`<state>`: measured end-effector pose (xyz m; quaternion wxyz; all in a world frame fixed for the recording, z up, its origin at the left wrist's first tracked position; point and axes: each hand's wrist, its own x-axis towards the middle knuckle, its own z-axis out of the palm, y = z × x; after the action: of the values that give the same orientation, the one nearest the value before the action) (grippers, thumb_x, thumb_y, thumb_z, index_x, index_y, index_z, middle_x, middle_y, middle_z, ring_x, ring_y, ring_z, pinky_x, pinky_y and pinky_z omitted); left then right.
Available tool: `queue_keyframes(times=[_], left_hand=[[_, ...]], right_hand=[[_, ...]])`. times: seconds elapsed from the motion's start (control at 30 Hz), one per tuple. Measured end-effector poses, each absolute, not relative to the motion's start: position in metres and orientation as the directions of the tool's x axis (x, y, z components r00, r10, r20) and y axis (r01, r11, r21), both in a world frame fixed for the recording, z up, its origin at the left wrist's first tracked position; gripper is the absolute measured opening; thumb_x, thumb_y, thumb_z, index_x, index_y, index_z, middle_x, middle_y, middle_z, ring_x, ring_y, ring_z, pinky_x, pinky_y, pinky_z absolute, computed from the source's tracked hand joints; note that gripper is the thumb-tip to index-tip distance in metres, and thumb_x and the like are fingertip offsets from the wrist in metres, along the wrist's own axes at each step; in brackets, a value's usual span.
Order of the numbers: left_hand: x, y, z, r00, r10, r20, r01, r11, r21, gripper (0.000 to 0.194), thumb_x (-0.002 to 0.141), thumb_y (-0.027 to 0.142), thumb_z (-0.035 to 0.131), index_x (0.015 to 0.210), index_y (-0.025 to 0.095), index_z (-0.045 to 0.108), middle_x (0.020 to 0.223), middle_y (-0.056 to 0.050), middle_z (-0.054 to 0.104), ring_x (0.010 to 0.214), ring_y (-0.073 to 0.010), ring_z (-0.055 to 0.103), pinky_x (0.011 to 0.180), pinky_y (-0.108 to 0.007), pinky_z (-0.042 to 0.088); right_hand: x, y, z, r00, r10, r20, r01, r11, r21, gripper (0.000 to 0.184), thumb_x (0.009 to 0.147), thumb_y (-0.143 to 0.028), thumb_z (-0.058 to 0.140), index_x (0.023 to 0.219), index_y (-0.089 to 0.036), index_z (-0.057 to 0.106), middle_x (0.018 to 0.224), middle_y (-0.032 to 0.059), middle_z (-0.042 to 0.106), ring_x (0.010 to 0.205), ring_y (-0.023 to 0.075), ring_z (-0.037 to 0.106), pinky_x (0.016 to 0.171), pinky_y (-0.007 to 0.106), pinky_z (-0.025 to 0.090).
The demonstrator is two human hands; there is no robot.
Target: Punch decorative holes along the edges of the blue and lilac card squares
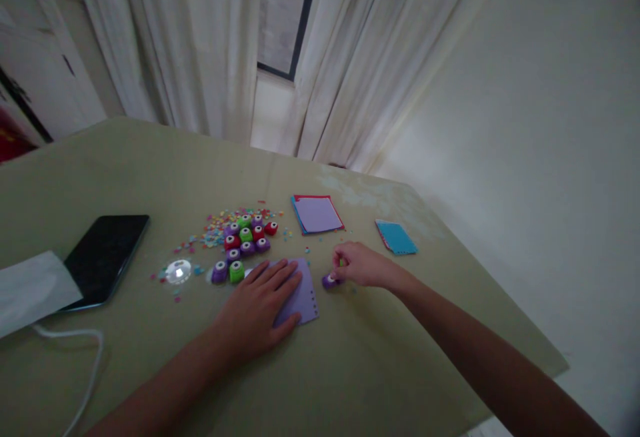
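My left hand (265,300) lies flat, fingers spread, on a light purple paper sheet (305,300) with small holes along its right edge. To the right, my right hand (360,265) has its fingers pinched at a small green craft punch, mostly hidden by the fingers. A purple craft punch (329,281) with an eye on top sits on the table just below those fingers. Left of the sheet stands a cluster of similar eye-topped punches, among them a green punch (237,271), a purple punch (219,272) and a red punch (271,228).
Colourful paper bits (215,230) are scattered behind the punches. A stack of paper squares (318,215) lies farther back, with a blue paper pad (400,238) to its right. At left are a dark tablet (107,250), a white paper (35,293) and a white cable (97,357).
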<state>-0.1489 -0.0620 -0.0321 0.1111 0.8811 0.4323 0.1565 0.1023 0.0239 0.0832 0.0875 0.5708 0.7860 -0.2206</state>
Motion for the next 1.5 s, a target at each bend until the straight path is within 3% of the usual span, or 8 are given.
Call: queue_keyframes(times=[0.17, 0.3, 0.37, 0.67, 1.03, 1.23, 1.4, 1.5], left_hand=[[-0.148, -0.062, -0.032, 0.574, 0.798, 0.184, 0.727, -0.600, 0.336, 0.067, 0.104, 0.054, 0.052, 0.164, 0.025, 0.046, 0.174, -0.007, 0.039, 0.158, -0.0318, 0.041, 0.131, -0.055, 0.027], [-0.148, -0.062, -0.029, 0.581, 0.796, 0.171, 0.723, -0.601, 0.341, 0.068, 0.103, 0.053, 0.054, 0.164, 0.024, 0.048, 0.172, -0.008, 0.042, 0.156, -0.0332, 0.043, 0.130, -0.057, 0.029], [-0.148, -0.062, -0.028, 0.576, 0.800, 0.169, 0.728, -0.596, 0.338, 0.067, 0.102, 0.052, 0.055, 0.162, 0.023, 0.049, 0.171, -0.009, 0.045, 0.155, -0.0341, 0.044, 0.130, -0.058, 0.030], [-0.147, -0.063, -0.028, 0.570, 0.788, 0.233, 0.725, -0.616, 0.309, 0.058, 0.101, 0.052, 0.058, 0.153, 0.025, 0.058, 0.160, -0.009, 0.058, 0.149, -0.0329, 0.052, 0.130, -0.057, 0.032], [-0.153, -0.061, -0.043, 0.585, 0.768, 0.262, 0.713, -0.640, 0.285, 0.069, 0.106, 0.058, 0.052, 0.168, 0.029, 0.040, 0.172, -0.005, 0.042, 0.155, -0.0321, 0.045, 0.130, -0.054, 0.032], [-0.155, -0.061, -0.046, 0.589, 0.769, 0.247, 0.731, -0.638, 0.244, 0.073, 0.106, 0.063, 0.050, 0.170, 0.031, 0.035, 0.174, -0.003, 0.037, 0.156, -0.0316, 0.044, 0.128, -0.054, 0.035], [-0.155, -0.063, -0.045, 0.581, 0.772, 0.257, 0.744, -0.632, 0.218, 0.072, 0.107, 0.060, 0.051, 0.171, 0.035, 0.029, 0.175, 0.000, 0.036, 0.156, -0.0297, 0.044, 0.129, -0.053, 0.034], [-0.156, -0.064, -0.043, 0.566, 0.772, 0.288, 0.748, -0.628, 0.214, 0.076, 0.106, 0.060, 0.053, 0.173, 0.035, 0.025, 0.174, -0.001, 0.039, 0.153, -0.0301, 0.047, 0.128, -0.051, 0.035]], right_hand=[[0.079, 0.033, 0.087, -0.408, 0.881, -0.240, 0.904, 0.353, -0.240, 0.014, 0.096, -0.017, 0.069, 0.108, -0.017, 0.074, 0.091, 0.0042, 0.074, 0.083, 0.0185, 0.066, 0.076, 0.028, 0.043], [0.032, 0.048, 0.061, -0.602, 0.799, 0.001, 0.770, 0.580, -0.266, 0.040, 0.102, -0.016, 0.062, 0.142, -0.020, 0.064, 0.138, 0.0115, 0.067, 0.119, 0.0218, 0.066, 0.103, 0.031, 0.047], [0.010, 0.055, 0.046, -0.652, 0.756, 0.059, 0.726, 0.644, -0.241, 0.045, 0.102, -0.010, 0.056, 0.145, -0.021, 0.061, 0.149, 0.0110, 0.061, 0.134, 0.0224, 0.059, 0.110, 0.031, 0.045], [-0.004, 0.032, 0.016, -0.366, 0.928, 0.064, 0.893, 0.370, -0.257, 0.024, 0.099, -0.016, 0.058, 0.122, -0.022, 0.064, 0.117, 0.0099, 0.073, 0.107, 0.0249, 0.069, 0.090, 0.032, 0.051], [0.063, 0.025, -0.008, -0.240, 0.940, 0.243, 0.815, 0.331, -0.475, 0.013, 0.094, -0.013, 0.066, 0.105, -0.019, 0.063, 0.107, 0.0083, 0.071, 0.101, 0.0232, 0.066, 0.093, 0.033, 0.050], [0.101, 0.005, -0.008, -0.286, 0.941, 0.181, 0.739, 0.337, -0.584, 0.012, 0.091, -0.014, 0.071, 0.100, -0.020, 0.065, 0.101, 0.0056, 0.073, 0.093, 0.0216, 0.068, 0.087, 0.032, 0.051], [0.115, -0.003, 0.003, -0.331, 0.941, 0.071, 0.727, 0.302, -0.616, 0.026, 0.089, -0.022, 0.083, 0.112, -0.020, 0.071, 0.105, 0.0054, 0.074, 0.093, 0.0212, 0.068, 0.086, 0.032, 0.051], [0.120, -0.002, 0.010, -0.439, 0.898, 0.006, 0.707, 0.349, -0.615, 0.015, 0.094, -0.023, 0.080, 0.107, -0.020, 0.075, 0.104, 0.0061, 0.075, 0.094, 0.0212, 0.068, 0.089, 0.032, 0.050]])
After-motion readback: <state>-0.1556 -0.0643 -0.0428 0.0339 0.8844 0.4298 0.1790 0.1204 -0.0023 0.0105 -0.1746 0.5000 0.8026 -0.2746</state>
